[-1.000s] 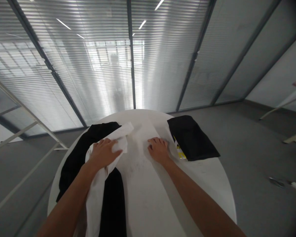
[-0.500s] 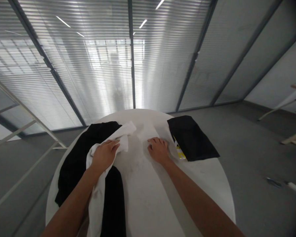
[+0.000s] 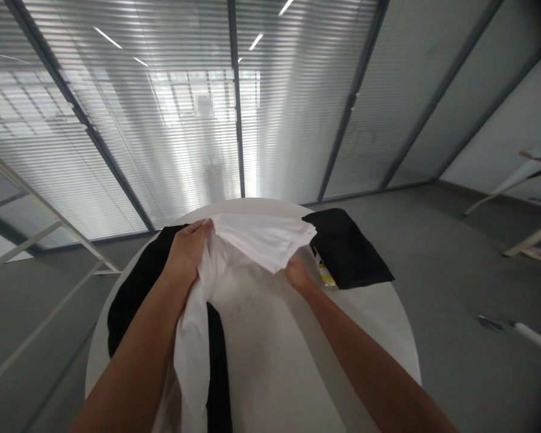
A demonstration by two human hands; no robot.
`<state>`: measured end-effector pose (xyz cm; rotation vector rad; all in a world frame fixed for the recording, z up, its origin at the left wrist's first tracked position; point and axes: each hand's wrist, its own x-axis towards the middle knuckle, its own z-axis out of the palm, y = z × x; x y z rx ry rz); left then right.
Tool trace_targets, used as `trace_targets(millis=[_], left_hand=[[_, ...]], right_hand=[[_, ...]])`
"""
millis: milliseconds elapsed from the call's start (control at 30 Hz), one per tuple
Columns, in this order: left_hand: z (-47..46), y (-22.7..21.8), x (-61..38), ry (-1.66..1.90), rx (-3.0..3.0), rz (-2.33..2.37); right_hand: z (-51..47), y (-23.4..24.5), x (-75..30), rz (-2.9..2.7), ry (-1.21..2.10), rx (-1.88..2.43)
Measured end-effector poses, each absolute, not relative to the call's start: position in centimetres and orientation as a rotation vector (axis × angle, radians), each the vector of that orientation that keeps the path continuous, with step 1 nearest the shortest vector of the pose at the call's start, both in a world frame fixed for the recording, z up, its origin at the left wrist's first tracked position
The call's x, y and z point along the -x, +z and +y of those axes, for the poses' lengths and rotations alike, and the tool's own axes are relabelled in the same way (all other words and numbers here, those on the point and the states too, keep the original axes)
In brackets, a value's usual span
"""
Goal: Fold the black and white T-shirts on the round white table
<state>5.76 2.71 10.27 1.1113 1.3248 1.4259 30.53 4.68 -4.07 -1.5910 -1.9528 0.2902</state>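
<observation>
A white shirt [image 3: 193,337] hangs over the left part of the round table, its lower end running out of the bottom of the view. My left hand [image 3: 187,243] is closed on it near the table's far side. From there a sleeve-like flap [image 3: 264,237] with a hemmed end stretches to the right. At that end my right hand [image 3: 297,273] grips the lower edge, its fingers mostly hidden behind the fabric. Black cloth [image 3: 135,288] lies beneath and left of the shirt, and a strip of it shows between the shirt and the bare tabletop.
On the right of the white round table [image 3: 270,361] lies a flat black item [image 3: 354,249] with a yellow printed piece [image 3: 327,276] under its edge. A pale metal frame [image 3: 49,210] stands at the left. Glass panels with blinds [image 3: 193,138] rise beyond the table.
My right hand has gone from resting on the table to holding the shirt's flap end. My left hand has moved up and away, and the flap is now spread out between both hands.
</observation>
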Motion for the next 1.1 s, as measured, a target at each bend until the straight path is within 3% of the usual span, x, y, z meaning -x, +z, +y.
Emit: trace_targets(millis=[167, 267, 467, 767, 933, 1100], left_hand=[[4.8, 4.8, -5.5, 1.242, -1.312, 1.565], [4.9, 2.3, -5.8, 1.129, -1.471, 1.603], [4.1, 2.0, -7.1, 1.152, -2.083, 1.492], [4.1, 2.5, -6.7, 1.191, -2.224, 1.562], [3.6, 3.7, -6.8, 1.267, -2.063, 1.470], [4.5, 5.0, -4.5, 1.441, -1.472, 1.593]], right_hand=[[4.4, -2.7, -28.5, -1.202, 1.307, 1.098], [4.4, -1.5, -26.6, -0.852, 1.591, 1.073], [4.9, 1.5, -22.7, -0.804, 1.486, 1.030], [5.7, 1.6, -22.8, -1.170, 1.296, 1.010], [5.8, 2.7, -24.7, -1.205, 1.282, 0.974], [6.2, 4.1, -27.4, -1.062, 1.263, 0.935]])
